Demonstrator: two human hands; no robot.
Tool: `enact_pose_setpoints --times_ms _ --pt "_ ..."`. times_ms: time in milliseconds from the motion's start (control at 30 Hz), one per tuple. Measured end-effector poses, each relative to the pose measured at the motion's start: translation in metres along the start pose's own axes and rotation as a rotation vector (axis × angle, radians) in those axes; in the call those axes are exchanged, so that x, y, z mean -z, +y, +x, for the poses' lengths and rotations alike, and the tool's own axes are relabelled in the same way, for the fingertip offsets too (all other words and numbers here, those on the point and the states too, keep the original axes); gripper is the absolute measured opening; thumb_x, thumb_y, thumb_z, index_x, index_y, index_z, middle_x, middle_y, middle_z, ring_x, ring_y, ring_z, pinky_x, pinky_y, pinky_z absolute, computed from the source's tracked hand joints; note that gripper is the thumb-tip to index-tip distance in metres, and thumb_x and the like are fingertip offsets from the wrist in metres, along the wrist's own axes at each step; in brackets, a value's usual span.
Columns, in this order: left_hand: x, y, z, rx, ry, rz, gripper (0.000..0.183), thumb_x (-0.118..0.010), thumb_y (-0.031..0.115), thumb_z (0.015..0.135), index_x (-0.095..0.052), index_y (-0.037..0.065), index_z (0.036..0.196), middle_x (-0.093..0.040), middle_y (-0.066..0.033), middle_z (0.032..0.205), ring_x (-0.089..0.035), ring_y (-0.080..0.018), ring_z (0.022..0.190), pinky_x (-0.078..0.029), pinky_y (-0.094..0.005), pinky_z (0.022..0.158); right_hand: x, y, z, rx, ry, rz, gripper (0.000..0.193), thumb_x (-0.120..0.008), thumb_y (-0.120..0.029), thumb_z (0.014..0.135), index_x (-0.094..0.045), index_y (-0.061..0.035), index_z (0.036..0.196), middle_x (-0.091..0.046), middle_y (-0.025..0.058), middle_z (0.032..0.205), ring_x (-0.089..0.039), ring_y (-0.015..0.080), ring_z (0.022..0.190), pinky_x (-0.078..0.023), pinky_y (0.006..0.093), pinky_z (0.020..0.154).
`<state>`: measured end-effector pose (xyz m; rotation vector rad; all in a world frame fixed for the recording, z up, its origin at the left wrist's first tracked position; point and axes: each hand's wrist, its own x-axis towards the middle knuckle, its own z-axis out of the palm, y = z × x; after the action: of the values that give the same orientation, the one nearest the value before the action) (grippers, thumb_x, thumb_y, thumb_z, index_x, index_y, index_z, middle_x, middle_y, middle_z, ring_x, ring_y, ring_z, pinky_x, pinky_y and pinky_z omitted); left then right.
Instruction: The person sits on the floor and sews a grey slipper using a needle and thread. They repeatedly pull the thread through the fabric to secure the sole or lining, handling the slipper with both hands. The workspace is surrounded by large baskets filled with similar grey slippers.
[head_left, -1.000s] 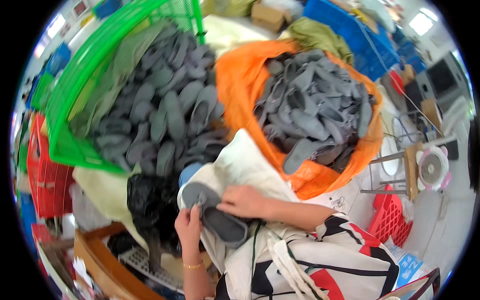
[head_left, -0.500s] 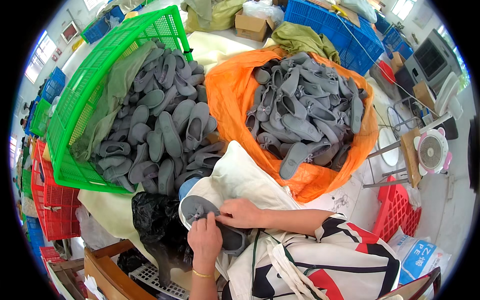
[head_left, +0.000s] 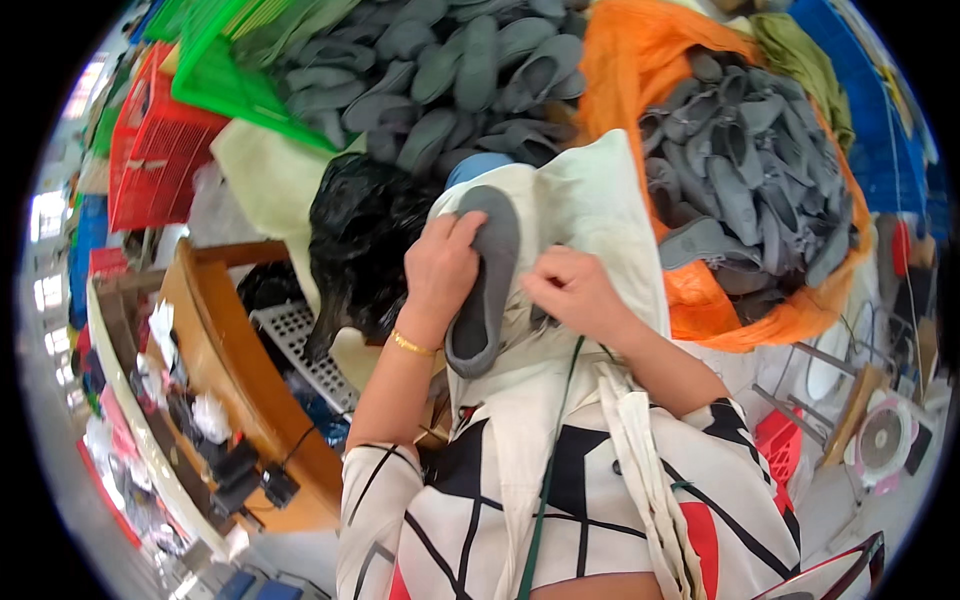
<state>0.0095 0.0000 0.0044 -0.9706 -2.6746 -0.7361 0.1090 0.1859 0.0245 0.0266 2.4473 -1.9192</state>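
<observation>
My left hand [head_left: 442, 265] grips a grey slip-on shoe [head_left: 487, 285] by its left side, fingers curled over the edge. The shoe lies lengthwise above the white cloth [head_left: 595, 205] spread over my lap. My right hand [head_left: 578, 292] is just right of the shoe and apart from it, with its fingers curled together. A small dark patch shows under those fingers; whether they hold anything is hidden.
A heap of grey shoes [head_left: 478, 65] lies ahead beside a green crate [head_left: 240, 95]. An orange sack [head_left: 625, 75] of similar shoes stands at the right. Nearby on the left are a black plastic bag [head_left: 365, 225] and a wooden drawer unit [head_left: 225, 370].
My hands have parted from the shoe's bow area; the left now grips the shoe's side and the right has moved off it. The shoe has turned upright in view. The whole view has shifted.
</observation>
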Motion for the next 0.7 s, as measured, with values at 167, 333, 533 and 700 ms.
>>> enact_pose_setpoints --times_ms 167,333,533,700 --pt "0.0 0.002 -0.004 0.061 -0.014 -0.179 0.038 -0.064 -0.002 0.068 -0.068 0.01 0.104 -0.059 -0.0084 0.08 -0.061 -0.0274 0.073 -0.051 -0.0361 0.065 0.021 0.006 -0.008 0.075 -0.063 -0.298 0.022 -0.066 -0.016 0.083 -0.057 -0.0036 0.068 -0.058 0.009 0.068 -0.056 0.0275 0.062 -0.044 0.0369 0.056" --pt "-0.002 0.019 0.004 -0.018 -0.089 -0.255 0.038 -0.064 -0.004 0.068 -0.068 0.007 0.104 -0.06 -0.0095 0.08 -0.062 -0.0271 0.071 -0.051 -0.0355 0.065 0.051 0.024 0.014 0.289 0.259 -0.839 0.018 -0.069 -0.018 0.082 -0.061 -0.004 0.073 -0.062 0.0102 0.075 -0.061 0.0281 0.067 -0.048 0.0361 0.057" --pt "-0.031 0.051 0.0 0.005 -0.175 -0.462 0.03 -0.064 -0.001 0.07 -0.065 0.006 0.098 -0.058 -0.0119 0.079 -0.06 -0.0323 0.074 -0.051 -0.0412 0.065 0.031 0.028 0.03 0.062 0.406 0.191 0.017 -0.064 -0.019 0.095 -0.065 -0.003 0.089 -0.064 0.0048 0.081 -0.062 0.0159 0.072 -0.05 0.0289 0.063" --pt "-0.053 0.056 -0.018 -0.023 -0.149 -0.445 0.026 -0.063 0.0 0.071 -0.062 0.007 0.096 -0.059 -0.0108 0.08 -0.061 -0.0323 0.073 -0.051 -0.0424 0.064 0.004 0.029 0.005 -0.159 0.222 0.999 0.014 -0.05 -0.017 0.104 -0.055 -0.0038 0.102 -0.055 -0.0001 0.083 -0.051 0.0081 0.073 -0.045 0.0232 0.072"
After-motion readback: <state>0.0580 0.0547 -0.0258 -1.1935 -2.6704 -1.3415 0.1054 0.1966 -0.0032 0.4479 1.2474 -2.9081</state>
